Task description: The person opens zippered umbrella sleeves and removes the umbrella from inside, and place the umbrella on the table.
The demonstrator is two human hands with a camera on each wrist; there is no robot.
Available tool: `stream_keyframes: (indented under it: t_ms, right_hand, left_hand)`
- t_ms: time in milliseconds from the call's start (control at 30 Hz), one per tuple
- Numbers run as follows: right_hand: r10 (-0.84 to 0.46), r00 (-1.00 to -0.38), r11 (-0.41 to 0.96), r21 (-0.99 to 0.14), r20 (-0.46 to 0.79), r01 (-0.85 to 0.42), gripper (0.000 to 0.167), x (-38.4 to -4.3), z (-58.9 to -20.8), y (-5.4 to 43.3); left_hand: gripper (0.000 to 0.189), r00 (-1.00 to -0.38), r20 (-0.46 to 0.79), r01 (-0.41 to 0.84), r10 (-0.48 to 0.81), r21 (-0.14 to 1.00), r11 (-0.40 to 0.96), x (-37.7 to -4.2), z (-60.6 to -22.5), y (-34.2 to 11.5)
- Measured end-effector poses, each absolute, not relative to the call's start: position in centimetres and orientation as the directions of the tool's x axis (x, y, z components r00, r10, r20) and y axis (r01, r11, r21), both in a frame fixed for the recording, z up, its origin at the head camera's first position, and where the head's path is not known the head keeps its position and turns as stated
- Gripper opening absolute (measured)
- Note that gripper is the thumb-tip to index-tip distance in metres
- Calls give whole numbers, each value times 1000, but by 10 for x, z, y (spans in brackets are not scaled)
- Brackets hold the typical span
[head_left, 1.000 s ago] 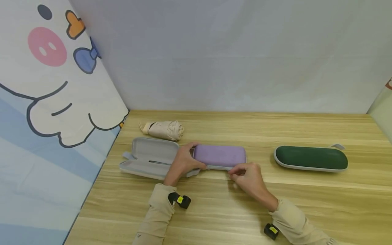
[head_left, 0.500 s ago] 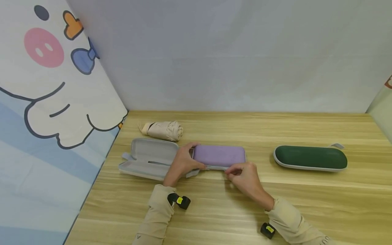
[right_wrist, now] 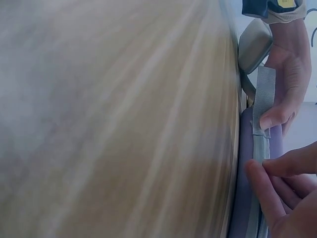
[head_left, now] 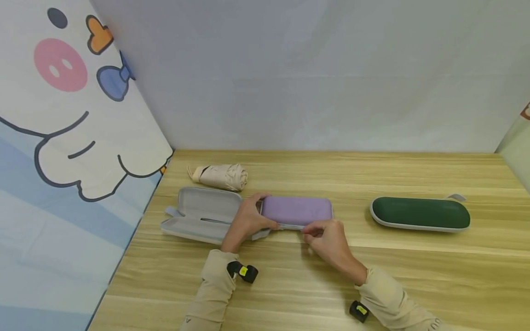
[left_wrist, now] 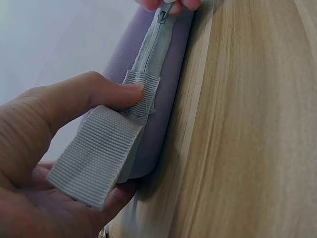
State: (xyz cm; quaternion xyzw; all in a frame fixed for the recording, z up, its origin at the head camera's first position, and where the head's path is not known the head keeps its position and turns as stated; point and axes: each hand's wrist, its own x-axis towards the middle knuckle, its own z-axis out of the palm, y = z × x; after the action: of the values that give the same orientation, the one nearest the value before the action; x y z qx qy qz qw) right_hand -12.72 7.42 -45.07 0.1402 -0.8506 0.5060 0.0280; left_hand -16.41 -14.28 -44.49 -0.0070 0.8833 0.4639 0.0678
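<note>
A purple zip case (head_left: 296, 210) lies on the table, its lid down. My left hand (head_left: 247, 219) grips its left end, the thumb pressing the grey webbing tab (left_wrist: 101, 151) at the end of the zip. On the case's front side, my right hand (head_left: 329, 239) pinches the zip slider (left_wrist: 162, 16) between thumb and fingertips, a short way from the tab. Pale zip tape (left_wrist: 152, 49) runs between the slider and the left thumb. In the right wrist view both hands appear along the zip, and the slider is covered by the right fingers.
Left of the purple case an open grey case (head_left: 207, 207) lies partly behind my left hand and wrist. A folded beige umbrella (head_left: 221, 177) rests behind it. A dark green case (head_left: 420, 213) with a pale rim lies on the right of the wooden table (head_left: 290, 285).
My right hand has slid left along the front edge of the purple case, closer to my left hand. The left hand has stayed on the case's left end.
</note>
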Motion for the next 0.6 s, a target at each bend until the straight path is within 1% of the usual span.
stream_keyframes:
  t_ms: [167, 600]
  right_hand:
    - [-211, -960, 455, -851, 186, -264, 9, -128, -451, 72]
    - [-237, -955, 445, -853, 181, -272, 11, -131, -454, 64]
  left_hand:
    - [85, -991, -128, -80, 44, 816, 573, -164, -445, -142]
    - [84, -994, -105, -66, 32, 803, 593, -167, -448, -142]
